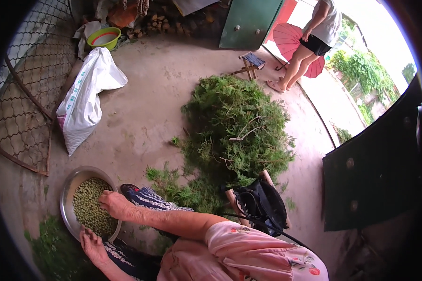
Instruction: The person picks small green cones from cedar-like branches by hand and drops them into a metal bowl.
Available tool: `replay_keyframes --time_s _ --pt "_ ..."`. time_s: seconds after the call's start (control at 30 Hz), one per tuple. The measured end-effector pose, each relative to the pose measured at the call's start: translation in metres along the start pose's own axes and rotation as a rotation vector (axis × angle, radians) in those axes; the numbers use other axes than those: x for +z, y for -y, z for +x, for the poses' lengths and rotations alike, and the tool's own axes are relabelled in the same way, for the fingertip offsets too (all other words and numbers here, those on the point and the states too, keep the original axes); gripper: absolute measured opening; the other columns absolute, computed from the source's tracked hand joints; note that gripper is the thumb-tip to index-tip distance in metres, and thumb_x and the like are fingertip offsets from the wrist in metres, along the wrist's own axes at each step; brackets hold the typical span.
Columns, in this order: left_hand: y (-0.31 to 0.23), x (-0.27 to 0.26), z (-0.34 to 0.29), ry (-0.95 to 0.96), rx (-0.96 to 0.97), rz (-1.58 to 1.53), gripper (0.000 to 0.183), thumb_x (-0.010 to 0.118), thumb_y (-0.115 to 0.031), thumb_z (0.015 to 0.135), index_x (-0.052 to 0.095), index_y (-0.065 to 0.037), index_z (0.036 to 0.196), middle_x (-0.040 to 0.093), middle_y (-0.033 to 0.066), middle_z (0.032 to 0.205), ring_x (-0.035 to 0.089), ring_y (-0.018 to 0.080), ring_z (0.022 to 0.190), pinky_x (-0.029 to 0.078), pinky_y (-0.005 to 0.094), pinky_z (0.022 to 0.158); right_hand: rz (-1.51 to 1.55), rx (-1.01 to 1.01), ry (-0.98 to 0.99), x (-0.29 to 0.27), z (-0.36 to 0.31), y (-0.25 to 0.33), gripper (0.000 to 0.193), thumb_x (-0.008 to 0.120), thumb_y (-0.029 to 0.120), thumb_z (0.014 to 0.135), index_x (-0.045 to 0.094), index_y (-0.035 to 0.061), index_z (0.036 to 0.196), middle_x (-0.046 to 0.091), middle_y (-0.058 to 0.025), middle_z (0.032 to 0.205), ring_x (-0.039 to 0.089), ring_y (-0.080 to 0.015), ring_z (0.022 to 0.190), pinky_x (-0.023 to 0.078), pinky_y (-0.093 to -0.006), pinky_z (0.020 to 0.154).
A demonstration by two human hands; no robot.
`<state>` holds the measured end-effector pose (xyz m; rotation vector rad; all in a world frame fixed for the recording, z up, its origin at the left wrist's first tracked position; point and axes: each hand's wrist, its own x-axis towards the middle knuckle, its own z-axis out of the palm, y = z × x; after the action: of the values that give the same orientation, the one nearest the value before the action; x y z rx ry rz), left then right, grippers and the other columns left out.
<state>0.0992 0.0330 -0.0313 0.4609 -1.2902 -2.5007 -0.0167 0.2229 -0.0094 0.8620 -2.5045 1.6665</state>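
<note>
A round metal basin (66,204) stands on the ground at the lower left, holding a heap of small, round, pale-green seeds or cones (90,199). Over the right side of the heap is my right hand (115,204), fingers bent and pressed together at the green pieces; whatever lies between them is too small to make out. My left hand (93,247) is at the basin's near rim, palm up, its fingers loosely bent and a little apart, with nothing visible in them.
A big pile of green conifer branches (237,129) lies right of the basin. Around it are a white sack (82,100), a wire mesh panel (26,89), a small folding stool (252,61), a black bag (262,203) and a green basin (104,37). Another person (314,35) stands beside a red umbrella (288,37).
</note>
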Motion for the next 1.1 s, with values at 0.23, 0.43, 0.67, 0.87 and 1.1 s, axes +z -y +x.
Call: replay_keyframes --time_s 0.23,0.43,0.67,0.87,1.1 --pt "0.002 0.010 0.004 -0.003 -0.009 0.023 0.040 0.053 -0.020 0.086 0.043 -0.005 0.121 0.052 0.0003 0.091 0.044 0.0057 0.065 0.034 0.0172 0.047 0.075 0.011 -0.019 0.002 0.001 -0.001 0.010 0.058 0.006 0.070 0.053 -0.0011 0.076 0.052 -0.0182 0.084 0.053 -0.0364 0.083 0.044 -0.0413 0.070" --pt "0.004 0.011 0.006 -0.012 -0.013 0.039 0.039 0.052 -0.020 0.087 0.043 -0.005 0.122 0.051 0.0001 0.089 0.044 0.0053 0.065 0.035 0.0164 0.048 0.065 0.038 -0.004 0.003 -0.001 -0.003 0.011 0.059 0.005 0.069 0.053 -0.0012 0.076 0.052 -0.0186 0.085 0.053 -0.0367 0.083 0.044 -0.0415 0.069" --pt "0.004 0.014 0.008 -0.017 -0.013 0.043 0.040 0.052 -0.020 0.087 0.042 -0.004 0.122 0.050 -0.0002 0.087 0.042 0.0056 0.064 0.034 0.0168 0.048 0.074 0.033 -0.049 0.005 0.000 -0.004 0.009 0.059 0.004 0.069 0.053 -0.0019 0.072 0.053 -0.0203 0.080 0.054 -0.0388 0.076 0.045 -0.0428 0.065" --pt "0.006 0.021 0.008 0.000 -0.012 0.067 0.041 0.052 -0.021 0.087 0.042 -0.004 0.123 0.050 -0.0005 0.087 0.042 0.0054 0.064 0.034 0.0168 0.048 0.073 0.037 -0.016 0.010 -0.002 -0.009 0.009 0.057 0.006 0.073 0.052 -0.0013 0.075 0.052 -0.0183 0.081 0.053 -0.0370 0.078 0.044 -0.0417 0.067" --pt "0.007 0.022 0.007 -0.011 -0.024 0.079 0.041 0.051 -0.020 0.087 0.041 -0.004 0.124 0.051 -0.0010 0.087 0.042 0.0050 0.064 0.034 0.0169 0.049 0.078 0.062 0.006 0.007 -0.003 -0.003 0.010 0.056 0.007 0.073 0.051 -0.0019 0.074 0.052 -0.0190 0.080 0.053 -0.0374 0.078 0.044 -0.0421 0.067"
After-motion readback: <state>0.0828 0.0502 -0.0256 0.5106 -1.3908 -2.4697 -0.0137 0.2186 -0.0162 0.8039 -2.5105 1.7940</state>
